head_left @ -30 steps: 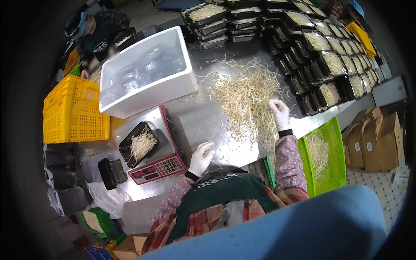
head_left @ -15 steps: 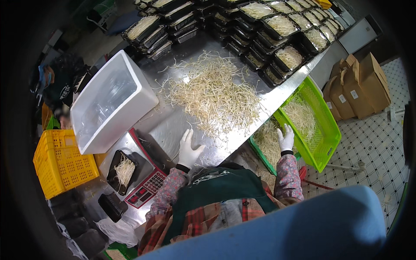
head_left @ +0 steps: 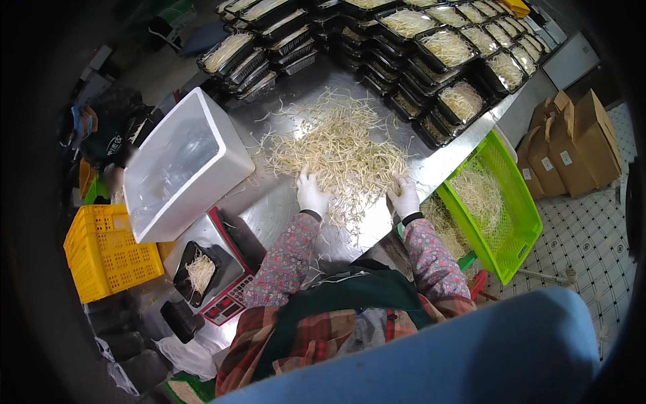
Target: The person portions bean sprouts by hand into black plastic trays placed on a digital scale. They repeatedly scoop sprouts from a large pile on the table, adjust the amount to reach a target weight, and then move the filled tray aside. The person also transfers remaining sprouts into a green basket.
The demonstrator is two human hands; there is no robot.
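Observation:
My gloved left hand (head_left: 311, 195) and gloved right hand (head_left: 405, 199) rest at opposite sides of the near edge of a loose heap of pale sprouts (head_left: 336, 141) on the steel table (head_left: 256, 209). Both have their fingers apart, touching the strands, with fingertips partly hidden among them. To the left, a black tray with sprouts (head_left: 198, 273) sits on a red-and-steel scale (head_left: 232, 296). An empty black tray (head_left: 180, 322) lies beside the scale.
Stacked packed trays (head_left: 447, 47) fill the table's back right. A white foam box (head_left: 229, 155) and yellow crate (head_left: 111, 269) stand left. Green baskets of sprouts (head_left: 515, 229) are below the right edge, paper bags (head_left: 572, 148) beyond. A co-worker (head_left: 108, 138) is at far left.
Both hands have moved forward to the heap since half a second ago, the right coming back from near the green basket. The camera's view has shifted.

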